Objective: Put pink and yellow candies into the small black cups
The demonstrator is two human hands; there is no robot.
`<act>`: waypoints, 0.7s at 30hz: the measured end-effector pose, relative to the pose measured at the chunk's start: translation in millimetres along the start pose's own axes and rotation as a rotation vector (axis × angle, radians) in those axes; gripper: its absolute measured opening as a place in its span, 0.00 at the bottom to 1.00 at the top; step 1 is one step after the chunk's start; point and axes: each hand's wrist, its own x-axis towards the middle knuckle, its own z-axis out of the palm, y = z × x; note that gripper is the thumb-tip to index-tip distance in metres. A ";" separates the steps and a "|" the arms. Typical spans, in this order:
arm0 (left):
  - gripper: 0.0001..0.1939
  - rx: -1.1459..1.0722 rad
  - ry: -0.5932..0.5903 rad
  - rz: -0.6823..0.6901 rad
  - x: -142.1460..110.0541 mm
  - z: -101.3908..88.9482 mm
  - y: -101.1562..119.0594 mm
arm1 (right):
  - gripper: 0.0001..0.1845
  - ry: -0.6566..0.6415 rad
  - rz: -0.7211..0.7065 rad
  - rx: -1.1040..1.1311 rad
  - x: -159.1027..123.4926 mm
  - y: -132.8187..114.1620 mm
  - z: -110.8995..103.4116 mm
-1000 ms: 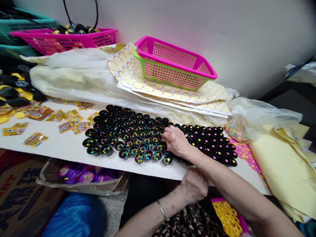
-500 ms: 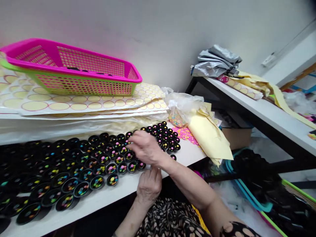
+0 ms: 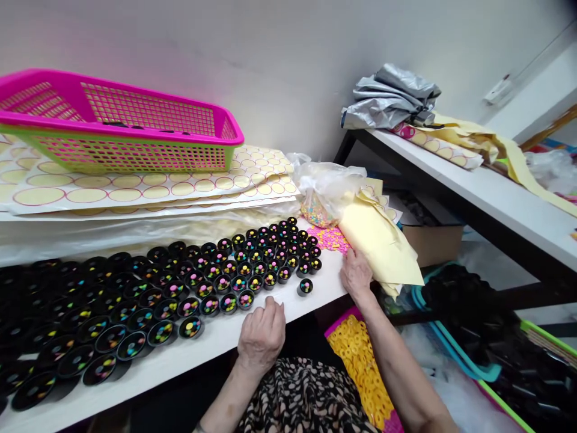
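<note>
My left hand (image 3: 261, 334) is closed in a loose fist at the table's near edge, just right of the front black cups. Whether anything is inside its curled fingers is hidden. My right hand (image 3: 357, 275) lies at the near edge of a spread of small pink and yellow pieces (image 3: 331, 239), fingers stretched toward them. Nothing shows in that hand. Many small round black cups (image 3: 238, 282) stand close together in rows, holding coloured bits, many with a pink or yellow piece on top. One black cup (image 3: 305, 287) stands apart, between my hands.
A pink and green basket (image 3: 135, 141) sits on sheets of round stickers (image 3: 180, 189) at the back. A clear bag of coloured bits (image 3: 318, 207) and folded yellow paper (image 3: 378, 240) border the pile. Yellow rings (image 3: 360, 367) fill a pink container below the table edge.
My right hand has moved from above the cups rightward to the pink pieces. My left hand stays closed near the edge, slightly left. The view has shifted a little.
</note>
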 end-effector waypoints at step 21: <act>0.08 0.009 0.001 0.015 2.5 1.2 0.6 | 0.12 0.222 -0.013 -0.223 -35.0 35.6 -1.1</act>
